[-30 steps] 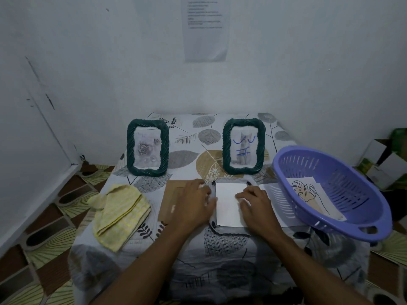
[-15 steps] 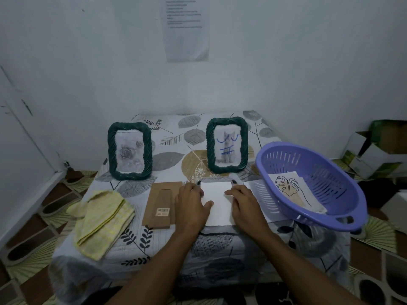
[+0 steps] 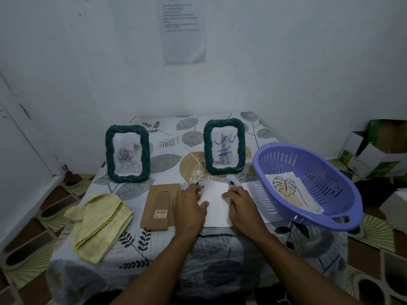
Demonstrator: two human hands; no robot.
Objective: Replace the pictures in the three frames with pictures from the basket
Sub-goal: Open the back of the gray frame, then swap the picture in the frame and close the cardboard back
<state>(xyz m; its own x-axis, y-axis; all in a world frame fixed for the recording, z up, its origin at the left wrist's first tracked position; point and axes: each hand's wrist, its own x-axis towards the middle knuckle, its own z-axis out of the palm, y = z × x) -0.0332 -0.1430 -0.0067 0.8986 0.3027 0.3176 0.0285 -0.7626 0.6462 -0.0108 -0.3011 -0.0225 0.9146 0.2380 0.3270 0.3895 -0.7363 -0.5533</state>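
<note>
Your left hand (image 3: 189, 208) and right hand (image 3: 242, 205) rest on a white sheet (image 3: 217, 205) lying flat at the near middle of the leaf-patterned surface (image 3: 154, 243), fingers bent at its side edges; whether they pinch or only press cannot be told. A brown cardboard backing (image 3: 160, 205) lies just left of it. Two green frames, the rose frame (image 3: 127, 154) and the cat frame (image 3: 224, 146), stand upright behind. At right, the tilted purple basket (image 3: 319, 170) holds a leaf drawing (image 3: 286, 190). A yellow cloth (image 3: 101, 221) lies far left.
</note>
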